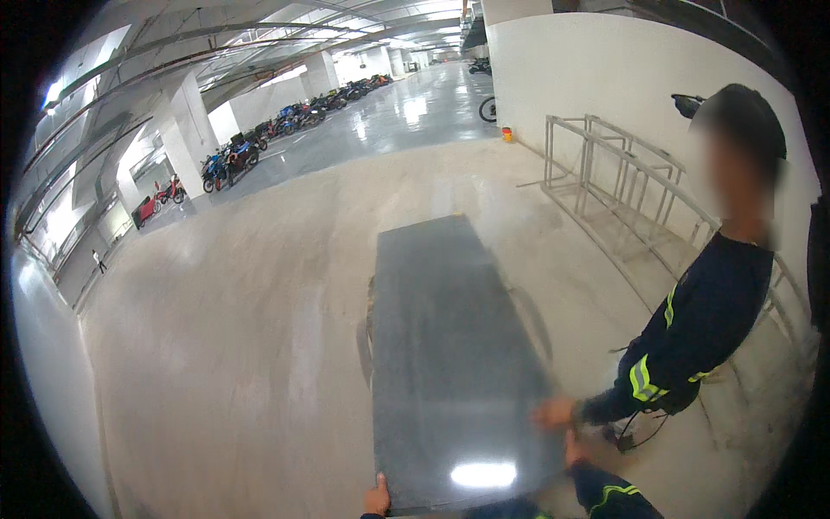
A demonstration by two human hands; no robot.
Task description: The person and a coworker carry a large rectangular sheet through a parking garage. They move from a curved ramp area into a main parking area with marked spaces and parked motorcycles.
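A long dark grey flat panel (441,337) stretches away from me, its near end close to my body and a bright light mirrored on its surface. My left hand (377,497) grips the near left corner, thumb on top and fingers mostly hidden. At the near right edge my right hand (575,452) holds the panel, slightly blurred. Just beyond it, a co-worker's hand (556,413) rests on the same edge. That person (700,303), in dark workwear with reflective yellow bands, stands on the right. What supports the panel underneath is hidden.
A metal tube frame (605,186) stands along the white wall (605,69) on the right. An orange bucket (507,134) sits by the wall's corner. Parked motorbikes (294,121) line the far left beside white pillars (186,125). Dusty concrete floor (216,346) surrounds the panel.
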